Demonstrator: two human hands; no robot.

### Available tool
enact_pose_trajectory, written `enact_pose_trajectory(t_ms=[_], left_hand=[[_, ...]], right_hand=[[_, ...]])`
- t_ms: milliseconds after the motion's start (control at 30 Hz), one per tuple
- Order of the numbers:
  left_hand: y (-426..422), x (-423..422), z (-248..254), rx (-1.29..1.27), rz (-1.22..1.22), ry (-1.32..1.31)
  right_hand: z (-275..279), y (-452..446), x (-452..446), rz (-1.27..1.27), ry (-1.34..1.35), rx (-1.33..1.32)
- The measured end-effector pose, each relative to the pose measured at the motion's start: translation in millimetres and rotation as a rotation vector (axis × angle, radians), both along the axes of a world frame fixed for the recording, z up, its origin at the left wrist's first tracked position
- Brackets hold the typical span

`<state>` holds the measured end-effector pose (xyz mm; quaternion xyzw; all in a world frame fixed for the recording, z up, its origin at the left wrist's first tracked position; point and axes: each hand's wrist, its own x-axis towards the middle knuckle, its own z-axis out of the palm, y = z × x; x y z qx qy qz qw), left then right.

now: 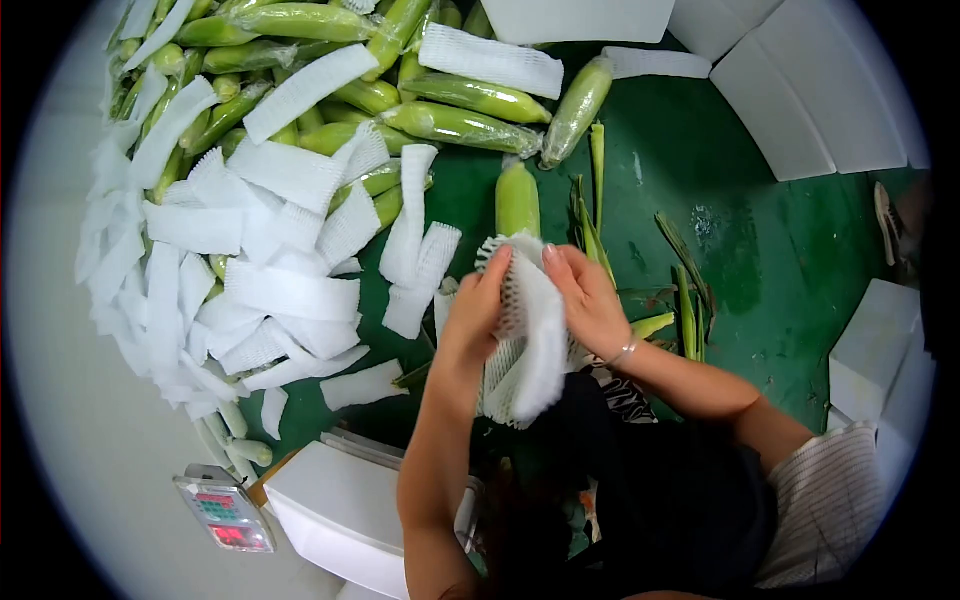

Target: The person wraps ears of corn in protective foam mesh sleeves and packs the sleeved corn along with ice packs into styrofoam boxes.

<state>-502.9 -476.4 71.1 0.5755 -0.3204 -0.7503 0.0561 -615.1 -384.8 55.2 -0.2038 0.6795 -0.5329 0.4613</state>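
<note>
A white foam net sleeve (pixel 538 345) is bunched between my two hands, over the lower end of a plastic-wrapped corn cob (pixel 517 200). My left hand (pixel 476 312) pinches the sleeve's left edge, thumb on top. On the other side my right hand (pixel 588 305) grips the right edge with its fingers curled around the mesh. The cob's upper part sticks out of the sleeve, pointing away from me. How far the cob reaches inside is hidden by the foam.
Wrapped corn cobs (pixel 465 125) are heaped at the back left, with loose foam sleeves (pixel 290 290) piled over them. Husk leaves (pixel 685 310) lie on the green surface (pixel 735 260). White foam boxes (pixel 770 110) stand back right; a digital scale (pixel 225 510) sits front left.
</note>
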Motion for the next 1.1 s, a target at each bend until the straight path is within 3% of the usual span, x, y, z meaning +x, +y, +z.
enact_pose_trajectory(t_ms=[67, 100, 133, 267, 367, 400, 433, 500, 567, 600, 633, 700, 733, 767, 800, 833, 867, 900, 933, 1033, 1067, 1100], left_hand=[[10, -11, 11, 0.114, 0.203, 0.128], [7, -13, 1, 0.158, 0.287, 0.2], [-5, -10, -28, 0.086, 0.293, 0.262], [-37, -43, -41, -0.048, 0.441, 0.395], [-58, -72, -60, -0.184, 0.625, 0.466], [-67, -75, -81, -0.421, 0.581, 0.486], [-74, -88, -86, -0.408, 0.735, 0.539], [-86, -98, -103, -0.425, 0.864, 0.554], [-105, -89, -176, -1.011, 0.562, 0.115], [-113, -93, -173, -1.119, 0.561, -0.079], [-120, -88, -171, -1.014, 0.418, -0.253], [-107, -89, -153, -1.138, 0.546, -0.321], [-106, -84, -153, -1.047, 0.542, -0.127], [-103, -72, -152, -1.249, 0.468, -0.086], [-88, -66, -131, -1.292, 0.438, 0.024], [-73, -53, -112, -1.258, 0.174, -0.019], [-60, -41, -105, -0.845, 0.154, 0.454], [-46, -31, -80, -0.693, -0.137, 0.595], [-32, -29, -61, -0.596, -0.236, 0.576], [-10, -36, -61, -0.317, -0.376, 0.568], [-5, -43, -65, -0.295, -0.418, 0.452], [0, -51, -68, -0.44, -0.551, 0.272]], right_hand=[[24, -8, -16, 0.088, 0.064, -0.012], [30, -25, -24, 0.147, 0.234, 0.004], [32, -42, -32, 0.205, 0.408, 0.018], [10, -94, -64, 0.232, 0.635, -0.03], [-84, -139, -101, 0.37, 0.793, -0.318], [-84, -147, -99, 0.224, 0.558, -0.188], [-82, -153, -97, 0.073, 0.32, -0.06], [-98, -151, -91, -0.106, 0.308, -0.081], [-130, -153, -86, -0.215, 0.375, 0.003], [-133, -155, -81, -0.245, 0.475, -0.004], [-136, -156, -76, -0.287, 0.668, -0.081], [-130, -147, -81, -0.117, 0.613, 0.023], [-128, -141, -84, 0.021, 0.502, 0.092], [-126, -128, -86, 0.147, 0.392, 0.164], [-106, -105, -85, 0.22, -0.104, 0.15], [-86, -83, -83, 0.342, -0.323, 0.153], [-66, -62, -80, 0.467, -0.528, 0.182], [-69, -54, -86, 0.628, -0.123, -0.114], [-71, -46, -93, 0.641, 0.347, -0.372], [-45, -79, -156, 0.512, 0.813, 0.369], [-63, -90, -193, 0.259, 1.199, 0.146], [-72, -108, -222, 0.122, 1.41, 0.225]])
